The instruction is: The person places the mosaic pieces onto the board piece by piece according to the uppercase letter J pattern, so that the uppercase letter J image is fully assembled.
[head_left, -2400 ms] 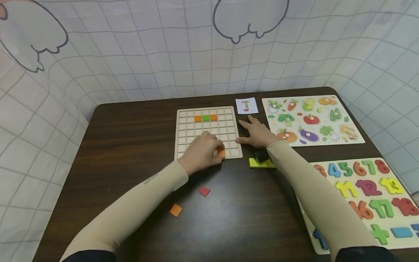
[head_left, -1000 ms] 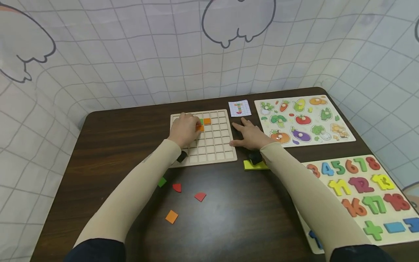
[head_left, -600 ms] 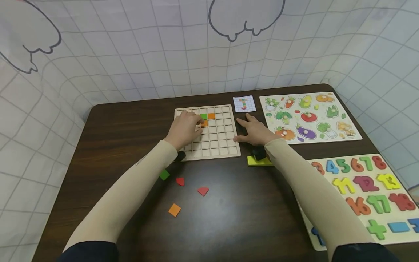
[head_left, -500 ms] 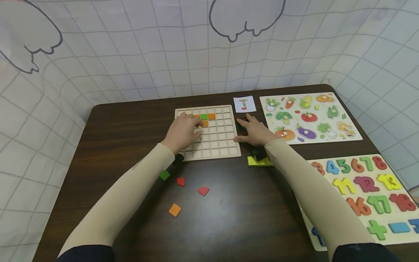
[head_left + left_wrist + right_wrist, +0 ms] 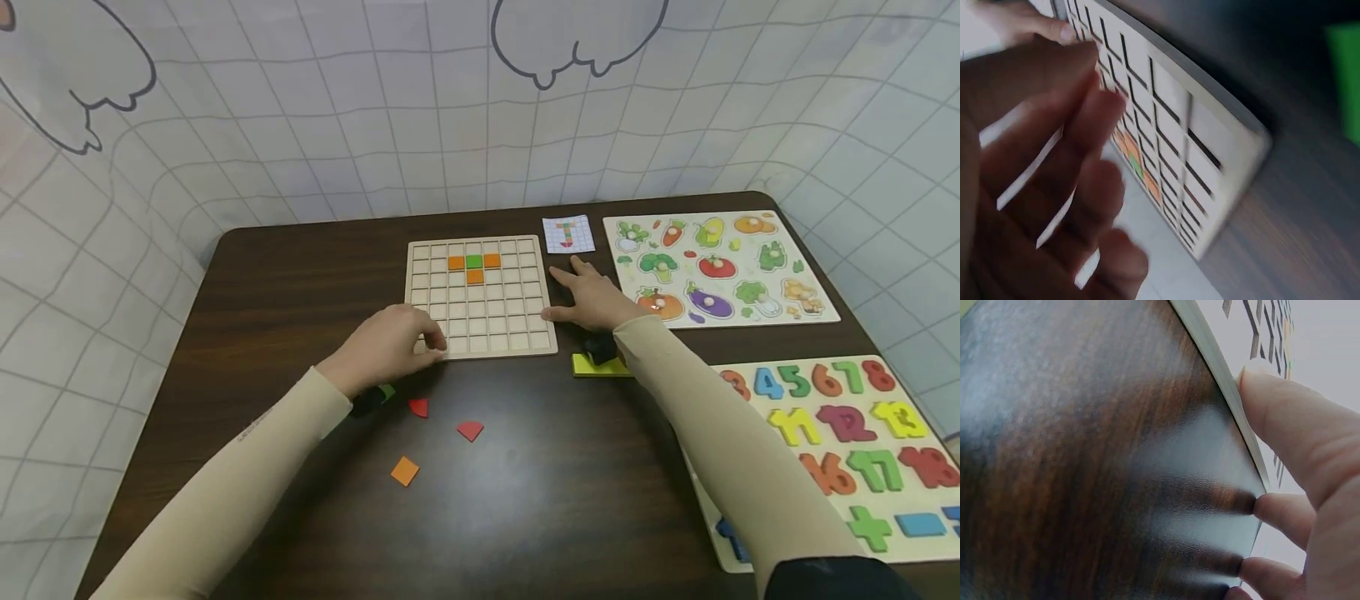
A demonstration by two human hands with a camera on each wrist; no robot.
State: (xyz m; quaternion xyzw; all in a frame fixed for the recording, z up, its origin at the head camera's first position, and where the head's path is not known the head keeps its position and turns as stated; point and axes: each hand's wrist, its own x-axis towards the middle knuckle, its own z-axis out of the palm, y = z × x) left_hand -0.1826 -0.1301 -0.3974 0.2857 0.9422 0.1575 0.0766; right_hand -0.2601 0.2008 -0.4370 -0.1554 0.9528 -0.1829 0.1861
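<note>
A wooden grid board (image 5: 498, 326) lies at the middle of the table. In its upper part a green tile (image 5: 474, 261) sits between two orange tiles, with a third orange tile (image 5: 475, 276) just below. My left hand (image 5: 382, 346) is over the board's front left corner, fingers loosely curled; the left wrist view shows no piece between them. Beneath that hand a green piece (image 5: 387, 392) is partly covered. My right hand (image 5: 592, 300) rests spread at the board's right edge. Its thumb (image 5: 1291, 419) touches the rim and the other fingertips press on the table.
Two red quarter-round pieces, one a red piece (image 5: 470, 430), and an orange square (image 5: 405, 472) lie in front. Behind the right hand is a pattern card (image 5: 567, 234). A vegetable puzzle (image 5: 750, 268), a number puzzle (image 5: 806, 390) and a yellow-green block (image 5: 588, 367) stand right.
My left hand carried an orange tile up the board, set it below the green tile and let go. It has since drawn back toward the front left corner. The right hand has stayed put.
</note>
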